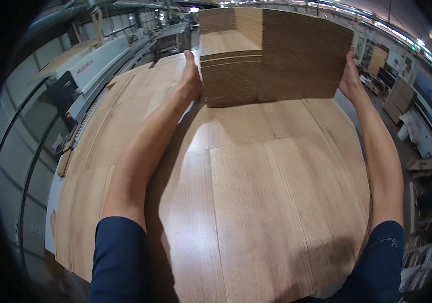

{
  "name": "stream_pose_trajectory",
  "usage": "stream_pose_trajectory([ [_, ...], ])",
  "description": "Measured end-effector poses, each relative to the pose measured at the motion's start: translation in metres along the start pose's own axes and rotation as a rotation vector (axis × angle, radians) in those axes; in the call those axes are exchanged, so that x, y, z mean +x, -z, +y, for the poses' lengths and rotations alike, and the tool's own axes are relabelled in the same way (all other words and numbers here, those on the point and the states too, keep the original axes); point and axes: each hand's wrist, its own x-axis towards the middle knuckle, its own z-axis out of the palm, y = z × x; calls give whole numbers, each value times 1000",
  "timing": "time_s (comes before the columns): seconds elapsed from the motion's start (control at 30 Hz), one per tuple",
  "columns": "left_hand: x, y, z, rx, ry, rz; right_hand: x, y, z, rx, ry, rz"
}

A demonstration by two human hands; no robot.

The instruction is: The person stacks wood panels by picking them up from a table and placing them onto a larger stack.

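Observation:
A tall stack of boards (307, 55) stands at the far end of the wood-faced panels (256, 192). Its near side shows rough brown cut edges. At its left the stack steps down, leaving a light wood-grain face (230, 42) uncovered. My left hand (191, 81) is held upright along the stack's left side, fingers extended. On the opposite side, my right hand (350, 79) is likewise upright and flat against the stack's edge. Both arms reach forward, and some fingers are hidden beyond the stack's sides.
More wood-grain panels (97, 136) lie to the left, separated from the near ones by a dark gap. Beyond them stands a long white machine (94, 63) with a roller track. At the right are a leaning brown board (398, 103) and shelves holding various items.

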Motion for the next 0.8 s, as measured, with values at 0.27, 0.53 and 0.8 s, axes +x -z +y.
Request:
stream_pose_trajectory([
  [0.27, -9, -6, 1, 78, 45, 37, -8, -5, 7, 118, -134, -30],
  [0.53, -71, -26, 2, 789, -595, 114, -8, 1, 5, 2, -118, 26],
  [0.8, -72, -38, -3, 849, -611, 256, -10, -6, 5, 13, -147, 2],
])
